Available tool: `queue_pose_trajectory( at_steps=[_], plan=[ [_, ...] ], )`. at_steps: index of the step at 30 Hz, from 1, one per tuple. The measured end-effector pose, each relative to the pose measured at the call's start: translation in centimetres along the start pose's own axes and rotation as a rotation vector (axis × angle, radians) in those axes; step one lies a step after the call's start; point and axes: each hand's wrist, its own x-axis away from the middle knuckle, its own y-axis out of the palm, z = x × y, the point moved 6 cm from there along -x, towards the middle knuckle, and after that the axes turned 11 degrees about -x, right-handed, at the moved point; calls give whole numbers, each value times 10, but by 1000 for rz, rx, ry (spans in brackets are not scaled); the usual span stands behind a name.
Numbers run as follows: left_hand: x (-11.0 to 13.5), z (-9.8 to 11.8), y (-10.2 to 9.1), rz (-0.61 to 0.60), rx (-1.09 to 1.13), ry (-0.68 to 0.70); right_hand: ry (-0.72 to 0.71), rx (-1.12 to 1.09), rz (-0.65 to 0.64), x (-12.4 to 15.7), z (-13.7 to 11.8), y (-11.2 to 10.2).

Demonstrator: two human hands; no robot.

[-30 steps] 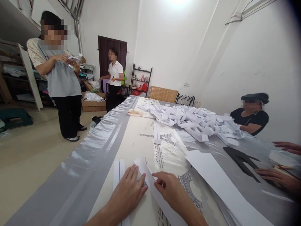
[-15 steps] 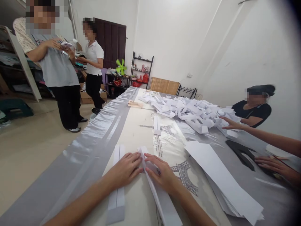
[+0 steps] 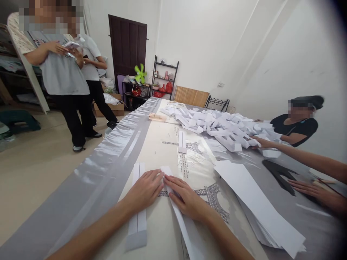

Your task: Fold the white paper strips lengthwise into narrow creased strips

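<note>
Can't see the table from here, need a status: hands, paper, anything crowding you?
Left hand and right hand flat, pressing the paper strip. Folded strip under left forearm. Sheet stack at right, apart; co-worker's hand beyond.

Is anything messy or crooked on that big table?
Yes. A jumbled heap of folded white paper pieces sprawls across the far end of the table, with no order to it. The stack of long white sheets lies slanted and fanned out. The paper strip under both hands also runs askew.
</note>
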Motion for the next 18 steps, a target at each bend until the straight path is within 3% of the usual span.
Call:
queue_pose_trajectory(
  at_steps=[7,18],
  plan=[
    [1,5,10,-41,-57,39,1,9,-30,-2,-1,1],
    [1,10,8,-43,-148,21,31,22,-38,2,3,2]
  ],
)
